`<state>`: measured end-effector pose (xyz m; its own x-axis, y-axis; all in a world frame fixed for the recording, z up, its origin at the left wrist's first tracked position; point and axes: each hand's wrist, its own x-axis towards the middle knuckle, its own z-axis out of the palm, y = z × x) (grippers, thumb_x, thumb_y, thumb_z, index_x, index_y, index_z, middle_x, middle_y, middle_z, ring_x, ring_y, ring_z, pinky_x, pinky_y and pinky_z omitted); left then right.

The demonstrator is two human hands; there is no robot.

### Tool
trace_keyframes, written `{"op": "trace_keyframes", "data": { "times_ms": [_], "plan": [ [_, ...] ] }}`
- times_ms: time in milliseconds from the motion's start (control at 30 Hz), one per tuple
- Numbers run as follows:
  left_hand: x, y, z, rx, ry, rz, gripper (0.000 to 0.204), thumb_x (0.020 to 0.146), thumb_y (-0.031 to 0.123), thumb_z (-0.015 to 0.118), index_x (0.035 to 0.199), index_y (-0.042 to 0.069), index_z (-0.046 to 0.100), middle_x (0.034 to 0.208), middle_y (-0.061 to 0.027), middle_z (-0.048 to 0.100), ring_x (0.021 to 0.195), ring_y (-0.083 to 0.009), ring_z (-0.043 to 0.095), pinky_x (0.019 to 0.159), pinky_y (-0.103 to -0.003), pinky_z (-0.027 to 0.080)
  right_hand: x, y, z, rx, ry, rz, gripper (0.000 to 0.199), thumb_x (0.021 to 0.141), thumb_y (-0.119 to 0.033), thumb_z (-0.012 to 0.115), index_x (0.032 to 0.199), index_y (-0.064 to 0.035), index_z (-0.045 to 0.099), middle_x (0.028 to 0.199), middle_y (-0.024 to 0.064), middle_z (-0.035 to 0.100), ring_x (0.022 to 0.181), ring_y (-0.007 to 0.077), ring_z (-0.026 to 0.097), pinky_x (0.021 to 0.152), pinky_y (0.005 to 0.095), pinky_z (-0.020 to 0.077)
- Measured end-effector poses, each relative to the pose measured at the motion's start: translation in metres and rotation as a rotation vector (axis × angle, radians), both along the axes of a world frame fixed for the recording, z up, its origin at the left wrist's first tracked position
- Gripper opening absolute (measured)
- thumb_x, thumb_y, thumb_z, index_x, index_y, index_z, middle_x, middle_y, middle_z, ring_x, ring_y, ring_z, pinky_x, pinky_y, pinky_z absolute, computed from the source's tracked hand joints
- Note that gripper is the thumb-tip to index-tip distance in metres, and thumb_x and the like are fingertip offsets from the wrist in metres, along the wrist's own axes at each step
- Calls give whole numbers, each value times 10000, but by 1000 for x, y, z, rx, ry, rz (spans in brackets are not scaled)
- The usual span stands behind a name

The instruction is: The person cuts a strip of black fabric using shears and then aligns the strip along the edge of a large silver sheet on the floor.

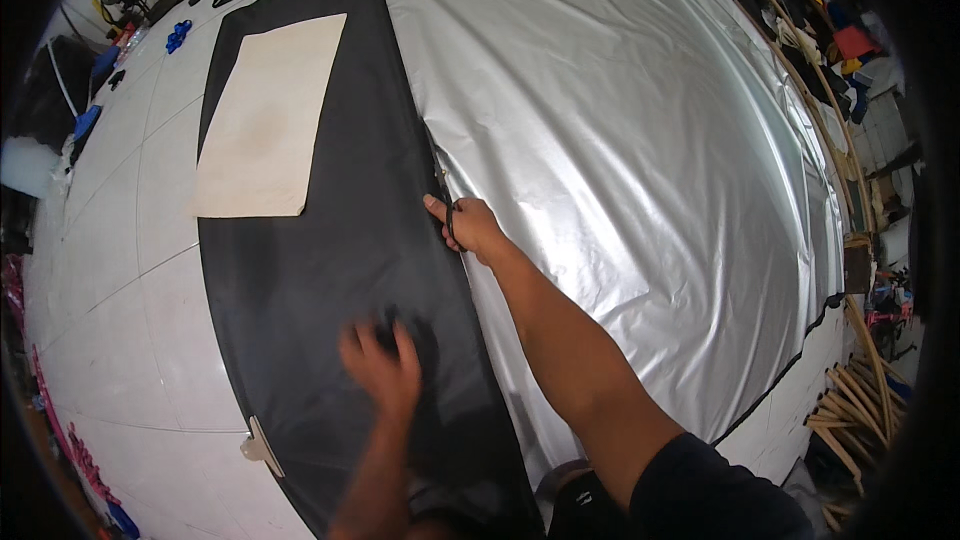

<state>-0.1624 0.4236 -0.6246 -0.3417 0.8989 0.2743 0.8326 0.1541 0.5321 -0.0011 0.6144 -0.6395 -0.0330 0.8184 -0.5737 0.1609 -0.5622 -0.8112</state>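
Note:
My right hand (470,225) is closed around the dark handles of a pair of scissors (440,172). The blades point away from me along the line where a black fabric strip (300,290) meets a wide silver sheet (600,140). Over the near part of the black fabric is my left hand (385,370), smeared by motion. Something dark shows between its fingers, but I cannot tell whether it is a held thing, fabric or shadow. A beige rectangular sheet (270,120) lies flat on the far part of the black fabric.
A pale clip-like piece (260,448) sits at the black fabric's left edge. White floor tiles (120,340) run along the left, with a small blue object (179,36) on them. Wooden sticks (850,410) are stacked at the lower right. Mixed clutter (850,40) fills the far right.

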Motion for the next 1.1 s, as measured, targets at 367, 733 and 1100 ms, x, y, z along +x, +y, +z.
{"op": "trace_keyframes", "data": {
  "times_ms": [367, 733, 1100],
  "plan": [
    [-2, 239, -51, -135, 283, -180, 514, 952, 350, 449, 1409, 115, 447, 1499, -195, 323, 1402, -384, 259, 1156, -497, 183, 1, 4, -10, -64, -171, 59, 630, 827, -583, 647, 737, 39, 610, 645, 150, 609, 633, 254, 625, 613, 367, 478],
    [-6, 250, -36, -232, 229, -168, 537, 918, 336, 492, 1398, 99, 448, 1478, -222, 338, 1378, -422, 280, 1139, -538, 184, -20, 90, -15, 8, -191, 22, 483, 862, -462, 686, 704, -24, 556, 563, 33, 526, 485, 113, 509, 452, 265, 392],
    [-10, 257, -38, -311, 223, -162, 562, 867, 349, 543, 1367, 98, 491, 1473, -226, 344, 1371, -427, 299, 1112, -575, 225, -57, 325, -4, 31, -51, -13, 555, 813, -519, 710, 647, -14, 549, 553, 66, 529, 454, 142, 508, 428, 286, 401]
  ]
}}
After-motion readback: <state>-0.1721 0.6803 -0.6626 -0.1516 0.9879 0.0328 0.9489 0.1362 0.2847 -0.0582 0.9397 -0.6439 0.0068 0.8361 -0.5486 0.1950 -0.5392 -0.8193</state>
